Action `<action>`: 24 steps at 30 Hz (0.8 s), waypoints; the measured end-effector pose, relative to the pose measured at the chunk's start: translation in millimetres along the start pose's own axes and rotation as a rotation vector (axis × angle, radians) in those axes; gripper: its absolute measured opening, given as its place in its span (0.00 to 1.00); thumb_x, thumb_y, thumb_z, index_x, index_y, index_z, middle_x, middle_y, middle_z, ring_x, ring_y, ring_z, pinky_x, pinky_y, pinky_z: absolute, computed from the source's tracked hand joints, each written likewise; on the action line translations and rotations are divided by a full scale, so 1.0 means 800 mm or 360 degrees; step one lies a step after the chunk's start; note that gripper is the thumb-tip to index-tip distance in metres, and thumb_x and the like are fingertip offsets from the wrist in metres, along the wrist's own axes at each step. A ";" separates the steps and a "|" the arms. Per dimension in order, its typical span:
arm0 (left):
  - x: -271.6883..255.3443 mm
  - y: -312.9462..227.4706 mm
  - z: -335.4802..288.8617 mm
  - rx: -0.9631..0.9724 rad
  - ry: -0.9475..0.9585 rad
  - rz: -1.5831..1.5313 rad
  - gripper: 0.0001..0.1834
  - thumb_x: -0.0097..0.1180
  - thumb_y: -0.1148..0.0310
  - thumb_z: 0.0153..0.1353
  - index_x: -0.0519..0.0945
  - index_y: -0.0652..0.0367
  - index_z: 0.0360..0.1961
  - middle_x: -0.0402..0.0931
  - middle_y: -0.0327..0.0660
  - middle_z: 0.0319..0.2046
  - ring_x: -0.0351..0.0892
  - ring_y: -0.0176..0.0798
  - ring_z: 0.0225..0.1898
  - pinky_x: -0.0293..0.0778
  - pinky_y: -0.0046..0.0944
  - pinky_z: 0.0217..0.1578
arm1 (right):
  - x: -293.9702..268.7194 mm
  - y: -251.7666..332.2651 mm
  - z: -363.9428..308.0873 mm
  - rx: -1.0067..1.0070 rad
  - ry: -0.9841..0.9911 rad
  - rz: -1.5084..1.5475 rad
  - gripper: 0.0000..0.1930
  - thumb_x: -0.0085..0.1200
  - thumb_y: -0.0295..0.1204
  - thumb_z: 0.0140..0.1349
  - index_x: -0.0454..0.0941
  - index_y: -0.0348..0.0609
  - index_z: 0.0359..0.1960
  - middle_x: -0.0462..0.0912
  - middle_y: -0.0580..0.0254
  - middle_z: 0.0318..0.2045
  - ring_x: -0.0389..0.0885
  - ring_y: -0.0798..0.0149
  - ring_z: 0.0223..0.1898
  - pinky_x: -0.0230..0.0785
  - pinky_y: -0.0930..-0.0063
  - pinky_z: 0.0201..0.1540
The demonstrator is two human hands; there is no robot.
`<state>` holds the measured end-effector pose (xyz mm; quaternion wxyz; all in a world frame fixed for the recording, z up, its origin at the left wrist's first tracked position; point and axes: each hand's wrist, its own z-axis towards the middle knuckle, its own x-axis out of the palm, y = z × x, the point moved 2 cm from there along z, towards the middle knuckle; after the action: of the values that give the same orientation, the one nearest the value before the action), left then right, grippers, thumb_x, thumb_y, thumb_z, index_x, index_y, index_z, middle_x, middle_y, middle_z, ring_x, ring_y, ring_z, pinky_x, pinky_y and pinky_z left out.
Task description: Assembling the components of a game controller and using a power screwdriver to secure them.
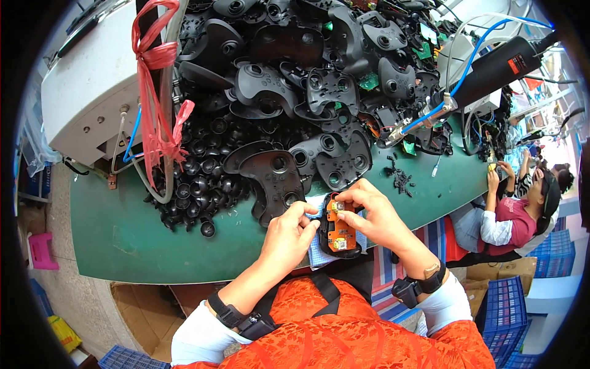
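An orange circuit board (342, 235) with yellow-and-metal parts lies in a black plastic shell (353, 253), close in front of me. Under the shell is a blue-and-white cloth (319, 258) at the table's near edge. My right hand (376, 215) comes from the right, its thumb and forefinger closed on the far end of the board beside a small component. To the left of the shell, my left hand (286, 237) has thumb and forefinger drawn together; whatever is between them is too small to make out. Black controller shells (275, 184) lie just beyond my hands.
A large heap of black controller shells (264, 86) covers the back of the green table (147, 252). Round black caps (196, 190) pile up at left, beside a pink-tied pole (161, 61). A black tool (501, 71) with blue tubing hangs at right. Co-workers (516, 215) sit farther right.
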<state>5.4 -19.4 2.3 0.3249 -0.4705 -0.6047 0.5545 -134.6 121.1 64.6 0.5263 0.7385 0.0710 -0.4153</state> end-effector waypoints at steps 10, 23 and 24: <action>0.006 0.009 0.000 -0.0176 0.0133 -0.0283 0.07 0.56 0.78 0.67 0.77 0.67 0.44 0.81 0.38 0.28 0.77 0.24 0.23 0.74 0.28 0.23 | 0.011 -0.001 -0.006 -0.0098 -0.0146 -0.0230 0.09 0.62 0.26 0.58 0.80 0.39 0.41 0.75 0.56 0.34 0.77 0.51 0.41 0.70 0.59 0.45; 0.007 0.000 0.003 -0.0238 0.0161 -0.0322 0.07 0.57 0.75 0.67 0.76 0.65 0.44 0.81 0.39 0.25 0.77 0.26 0.22 0.72 0.28 0.21 | 0.012 0.000 -0.006 -0.0414 -0.0122 -0.0675 0.14 0.64 0.28 0.56 0.80 0.40 0.44 0.77 0.57 0.38 0.76 0.51 0.44 0.67 0.60 0.46; 0.007 -0.003 0.006 -0.0219 0.0150 -0.0231 0.08 0.57 0.74 0.66 0.76 0.65 0.45 0.81 0.38 0.24 0.77 0.26 0.21 0.71 0.29 0.20 | 0.010 0.000 -0.008 -0.0411 -0.0129 -0.0676 0.14 0.64 0.28 0.56 0.80 0.40 0.44 0.77 0.57 0.38 0.76 0.51 0.44 0.67 0.60 0.46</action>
<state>-1.1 -15.7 3.0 0.3593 -0.4721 -0.6579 0.4639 -126.3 123.6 59.8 0.5196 0.6165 0.2559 -0.5334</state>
